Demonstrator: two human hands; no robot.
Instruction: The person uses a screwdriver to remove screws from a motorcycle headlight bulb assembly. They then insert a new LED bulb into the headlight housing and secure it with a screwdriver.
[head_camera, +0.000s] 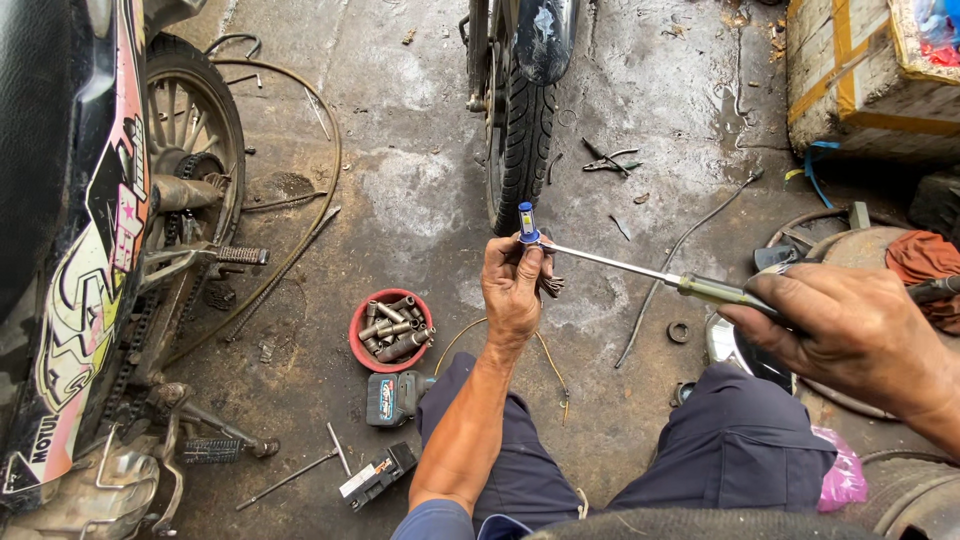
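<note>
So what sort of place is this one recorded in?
Most likely a motorcycle repair shop, worked on at floor level. A motorbike stands on the stained concrete floor, a red bowl of sockets sits nearby, and the right hand holds a screwdriver to a small bulb in the left hand.

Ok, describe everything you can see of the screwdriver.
The screwdriver has a long, slim bright-metal shaft and a translucent greenish handle. It lies nearly level above the concrete floor. The right hand grips the handle; its tip meets a small blue-and-white part pinched in the left hand.
</note>
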